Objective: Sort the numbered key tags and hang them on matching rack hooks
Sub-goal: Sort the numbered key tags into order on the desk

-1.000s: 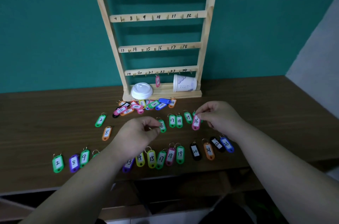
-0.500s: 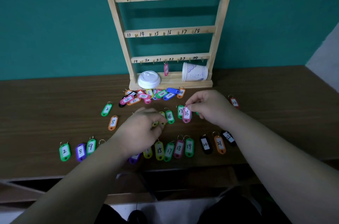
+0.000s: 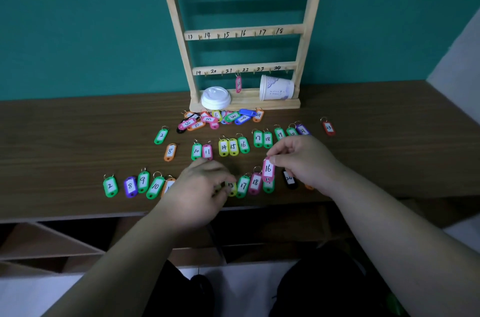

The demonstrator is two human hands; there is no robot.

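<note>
My right hand (image 3: 304,161) pinches the top of a pink tag marked 16 (image 3: 268,168) and holds it just above the front row of tags (image 3: 242,185), over the tags marked 18 and 19. My left hand (image 3: 194,192) covers the middle of that row. Its blurred fingertips are at a yellow tag (image 3: 231,188), and whether they grip it is unclear. A middle row of tags (image 3: 232,146) lies behind the hands. The wooden rack (image 3: 272,103) stands at the back, with one pink tag (image 3: 238,84) hanging on its bottom rail near 22.
A heap of unsorted tags (image 3: 220,118) lies in front of the rack base. A white lid (image 3: 215,98) and a tipped paper cup (image 3: 276,88) rest on that base. A red tag marked 23 (image 3: 328,127) lies alone at the right. The table's front edge runs just under my left hand.
My right hand has carried the pink 16 tag toward me, from the middle row to the front row. My left hand dropped back to the front row too, uncovering tags 10, 11, 14 and 15.
</note>
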